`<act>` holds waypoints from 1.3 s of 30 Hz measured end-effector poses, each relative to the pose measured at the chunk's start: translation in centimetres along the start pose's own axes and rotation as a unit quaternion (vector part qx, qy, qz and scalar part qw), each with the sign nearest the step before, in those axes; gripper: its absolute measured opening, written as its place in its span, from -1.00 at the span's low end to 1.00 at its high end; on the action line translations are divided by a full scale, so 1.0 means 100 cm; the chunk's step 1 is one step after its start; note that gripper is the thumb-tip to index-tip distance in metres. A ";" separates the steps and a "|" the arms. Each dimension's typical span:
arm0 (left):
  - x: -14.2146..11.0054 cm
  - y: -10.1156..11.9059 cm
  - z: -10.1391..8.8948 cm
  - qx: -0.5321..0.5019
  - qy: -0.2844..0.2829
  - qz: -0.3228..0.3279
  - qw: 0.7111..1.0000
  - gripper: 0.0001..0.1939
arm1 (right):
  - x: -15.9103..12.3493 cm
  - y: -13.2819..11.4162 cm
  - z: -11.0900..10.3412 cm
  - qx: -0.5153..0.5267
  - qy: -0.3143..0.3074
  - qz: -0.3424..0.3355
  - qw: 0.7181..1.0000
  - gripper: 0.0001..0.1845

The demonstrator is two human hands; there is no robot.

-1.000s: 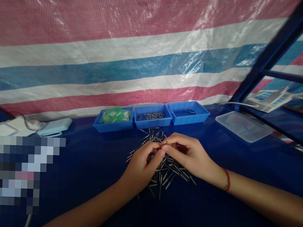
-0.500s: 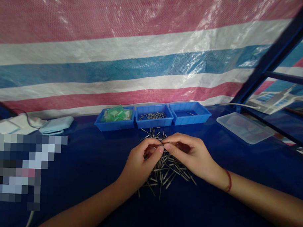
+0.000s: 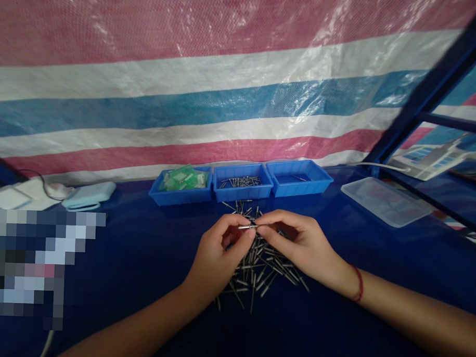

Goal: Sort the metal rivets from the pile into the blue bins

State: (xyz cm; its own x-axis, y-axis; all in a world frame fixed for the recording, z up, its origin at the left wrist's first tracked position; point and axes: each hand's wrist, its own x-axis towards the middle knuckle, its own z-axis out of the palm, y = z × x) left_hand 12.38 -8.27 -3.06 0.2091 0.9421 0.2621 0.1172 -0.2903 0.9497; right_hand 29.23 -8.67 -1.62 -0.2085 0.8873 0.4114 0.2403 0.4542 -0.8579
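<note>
A heap of several small metal pins lies on the dark blue table. Both hands hover just above the heap with their fingertips meeting. One short metal pin lies level between them. My left hand pinches its left end with thumb and forefinger. My right hand, with a red thread at the wrist, pinches its right end.
Three blue trays stand in a row behind the heap: the left tray holds green plastic bags, the middle tray holds pins, the right tray is almost bare. A clear plastic lid lies at right. White devices sit at left. A striped tarp hangs behind.
The hands have risen slightly and drawn a little apart, so the pin between the fingertips now shows plainly.
</note>
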 end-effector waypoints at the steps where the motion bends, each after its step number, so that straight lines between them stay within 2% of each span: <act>1: 0.000 0.000 0.000 -0.003 0.002 0.001 1.000 -0.91 | 0.000 0.001 0.000 -0.012 0.000 -0.005 1.000 -0.89; 7: -0.001 0.001 0.001 -0.007 0.008 0.003 1.000 -0.90 | 0.001 0.002 -0.001 -0.054 -0.006 -0.049 0.997 -0.90; 17: -0.002 0.004 -0.002 0.044 0.008 0.011 0.999 -0.91 | 0.002 0.000 -0.001 -0.104 -0.040 -0.088 0.990 -0.90; 20: 0.001 0.007 -0.003 0.050 0.032 0.022 0.998 -0.89 | 0.011 0.003 -0.011 -0.148 -0.003 -0.121 0.981 -0.89; 23: 0.005 0.012 -0.005 0.056 0.057 0.029 0.996 -0.88 | 0.030 0.018 -0.035 -0.242 0.121 -0.140 0.953 -0.88; 25: 0.006 0.015 -0.008 0.065 0.066 0.028 0.995 -0.89 | 0.043 0.033 -0.055 -0.326 0.197 -0.126 0.916 -0.86; 26: 0.007 0.016 -0.009 0.072 0.068 0.027 0.995 -0.89 | 0.048 0.041 -0.065 -0.370 0.214 -0.123 0.895 -0.85; 29: 0.009 0.016 -0.016 0.105 0.078 0.046 0.990 -0.88 | 0.056 0.061 -0.085 -0.467 0.198 -0.105 0.855 -0.82; 33: 0.022 0.009 -0.034 0.201 0.101 0.123 0.967 -0.78 | 0.051 0.066 -0.086 -0.481 0.190 -0.120 0.847 -0.81; 36: 0.035 -0.001 -0.050 0.347 0.015 0.127 0.929 -0.79 | 0.044 0.057 -0.074 -0.468 0.173 -0.156 0.852 -0.84; 39: 0.043 -0.010 -0.060 0.443 -0.077 0.073 0.890 -0.78 | 0.038 0.050 -0.062 -0.457 0.140 -0.180 0.860 -0.86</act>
State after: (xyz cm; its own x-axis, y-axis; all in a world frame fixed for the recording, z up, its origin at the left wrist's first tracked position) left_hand 7.32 -2.90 -1.80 0.4070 0.8693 0.2804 0.7837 -0.4900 0.3818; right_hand 35.53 -2.49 -2.42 -0.2197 0.6029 0.7669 0.8796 0.4624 -0.1115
